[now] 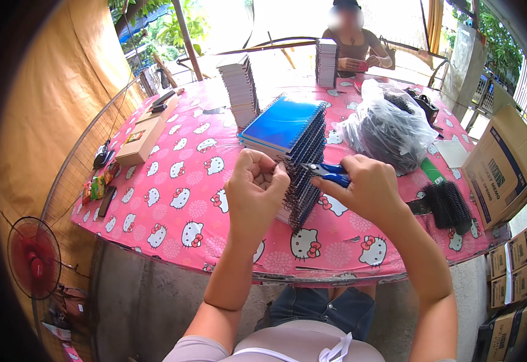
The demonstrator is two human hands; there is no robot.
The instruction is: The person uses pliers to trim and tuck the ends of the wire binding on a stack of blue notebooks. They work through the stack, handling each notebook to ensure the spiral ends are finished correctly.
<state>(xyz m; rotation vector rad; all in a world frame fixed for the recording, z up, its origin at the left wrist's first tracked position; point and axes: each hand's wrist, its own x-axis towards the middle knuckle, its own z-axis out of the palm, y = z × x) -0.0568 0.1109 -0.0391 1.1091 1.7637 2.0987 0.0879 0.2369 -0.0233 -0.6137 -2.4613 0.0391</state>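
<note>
A tall stack of spiral notebooks with a blue cover [284, 123] on top stands in front of me, its black coils [312, 157] facing right and toward me. My left hand [255, 184] is closed at the near corner of the stack, thumb and fingertips pinched on the end of a black spiral coil [289, 196]. In my right hand [369, 186] is a pair of blue-handled cutting pliers [334, 174]. Their jaws point left and reach the coils just beside my left fingertips. Whether the jaws touch a coil is too small to tell.
Two more notebook stacks [239, 90] [326, 63] stand farther back, the second near a seated person [360, 48]. On the right lie a plastic bag of black coils [390, 130], loose black coils [447, 205] and an open carton [498, 169]. A fan [34, 257] stands at left.
</note>
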